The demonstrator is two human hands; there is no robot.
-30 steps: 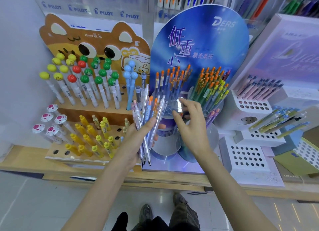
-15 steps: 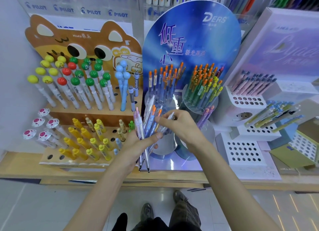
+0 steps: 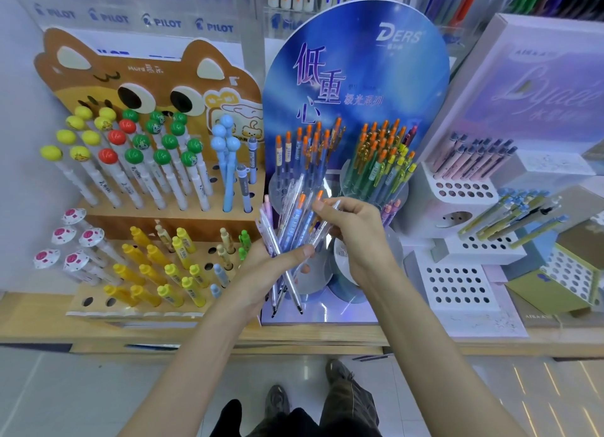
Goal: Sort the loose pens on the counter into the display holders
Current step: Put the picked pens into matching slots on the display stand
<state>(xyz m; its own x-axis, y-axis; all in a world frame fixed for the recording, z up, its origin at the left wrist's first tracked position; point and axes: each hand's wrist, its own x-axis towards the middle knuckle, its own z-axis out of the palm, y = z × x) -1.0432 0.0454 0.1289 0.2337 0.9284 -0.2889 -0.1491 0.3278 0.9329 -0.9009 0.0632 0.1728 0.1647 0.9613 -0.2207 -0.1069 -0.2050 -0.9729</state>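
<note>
My left hand [image 3: 261, 276] grips a fanned bundle of pens [image 3: 287, 227], clear and blue barrels with orange or pink tops, tips pointing down. My right hand [image 3: 356, 237] pinches one clear pen [image 3: 327, 221] at the right side of that bundle. Both hands hover in front of the blue display stand [image 3: 356, 86], whose clear round holders carry orange-topped blue pens [image 3: 307, 152] on the left and green and yellow pens [image 3: 382, 162] on the right.
A wooden cat-faced rack [image 3: 147, 77] with ball-topped and yellow pens stands left. White perforated holders [image 3: 457, 191] with pink and olive pens stand right. The wooden counter edge [image 3: 294, 338] runs below; my shoes show on the tiled floor.
My right hand drew back from the round holder to the bundle and took hold of one clear pen. The left hand with the bundle stayed about where it was.
</note>
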